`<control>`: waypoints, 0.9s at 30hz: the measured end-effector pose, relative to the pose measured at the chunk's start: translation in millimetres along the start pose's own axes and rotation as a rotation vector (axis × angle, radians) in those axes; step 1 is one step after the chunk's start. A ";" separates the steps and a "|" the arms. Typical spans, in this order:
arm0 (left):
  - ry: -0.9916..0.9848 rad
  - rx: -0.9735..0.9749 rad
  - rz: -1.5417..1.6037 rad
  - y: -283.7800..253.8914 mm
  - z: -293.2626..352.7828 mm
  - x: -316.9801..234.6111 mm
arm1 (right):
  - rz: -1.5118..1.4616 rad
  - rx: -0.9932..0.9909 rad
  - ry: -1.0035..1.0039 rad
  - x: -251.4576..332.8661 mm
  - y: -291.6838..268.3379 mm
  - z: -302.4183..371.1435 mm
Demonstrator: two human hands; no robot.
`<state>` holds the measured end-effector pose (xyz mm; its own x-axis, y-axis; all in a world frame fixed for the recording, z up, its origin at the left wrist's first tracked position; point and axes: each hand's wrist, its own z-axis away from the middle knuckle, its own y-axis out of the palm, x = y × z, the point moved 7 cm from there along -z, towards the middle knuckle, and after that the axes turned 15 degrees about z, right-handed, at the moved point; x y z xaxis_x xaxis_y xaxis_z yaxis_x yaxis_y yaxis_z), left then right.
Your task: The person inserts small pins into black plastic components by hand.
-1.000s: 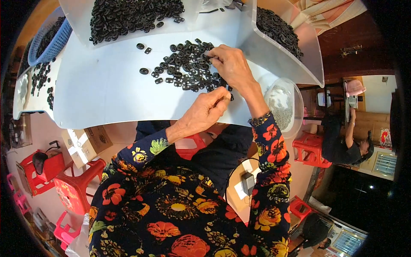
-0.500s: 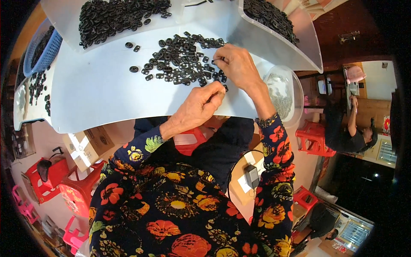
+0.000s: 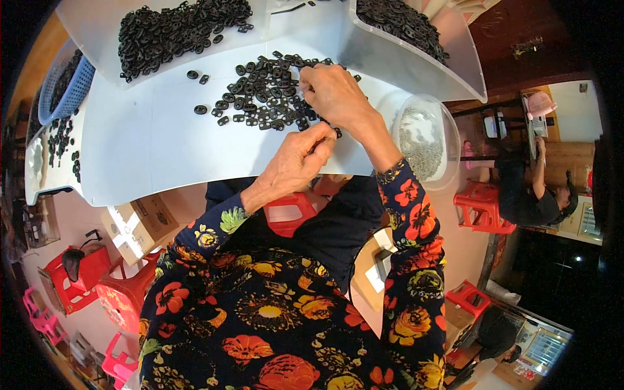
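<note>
Two hands work over a white worktop (image 3: 149,149), and both have changed within the last second. Going from the left: a blue basket (image 3: 62,88) of black pieces sits at the worktop's far left corner, and a large heap of black pieces (image 3: 182,26) lies along the far edge, both as before. The scattered pile of small black pieces (image 3: 266,97) sits mid-worktop, seemingly unchanged. The left hand (image 3: 296,162), at the near edge, has curled tighter; its fingers (image 3: 322,140) are now pinched together, likely on one small piece, though the piece itself is hidden. The right hand (image 3: 335,97) earlier lay over the pile's right side with fingers spread; now it is drawn in above the left hand, fingertips bunched at the pile's right edge, touching the pieces, and whether it grips one I cannot tell. A white tray (image 3: 416,58) of more black pieces stands at the far right corner, and a clear bowl (image 3: 426,140) of small pale metal bits sits at the right edge. The meeting hands suggest a piece is being picked and fitted.
</note>
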<state>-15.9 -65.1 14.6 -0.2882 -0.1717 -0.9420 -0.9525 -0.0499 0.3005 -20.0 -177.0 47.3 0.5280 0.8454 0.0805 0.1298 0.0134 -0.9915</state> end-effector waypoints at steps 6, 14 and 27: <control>0.010 0.030 -0.034 0.2 -2.4 3.6 | -0.214 0.010 0.063 -6.6 -3.2 7.1; 0.043 -0.153 0.131 -17.0 -2.7 6.6 | -0.666 0.077 0.237 -38.4 -16.2 44.1; -0.126 -0.117 0.632 -2.1 -8.1 18.8 | -0.950 -0.019 0.294 -36.7 -10.3 83.5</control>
<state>-18.5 -76.2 -2.6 -0.8051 -0.0870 -0.5868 -0.5809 -0.0852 0.8095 -110.8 -163.6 45.9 0.3842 0.3220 0.8653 0.6187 0.6059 -0.5002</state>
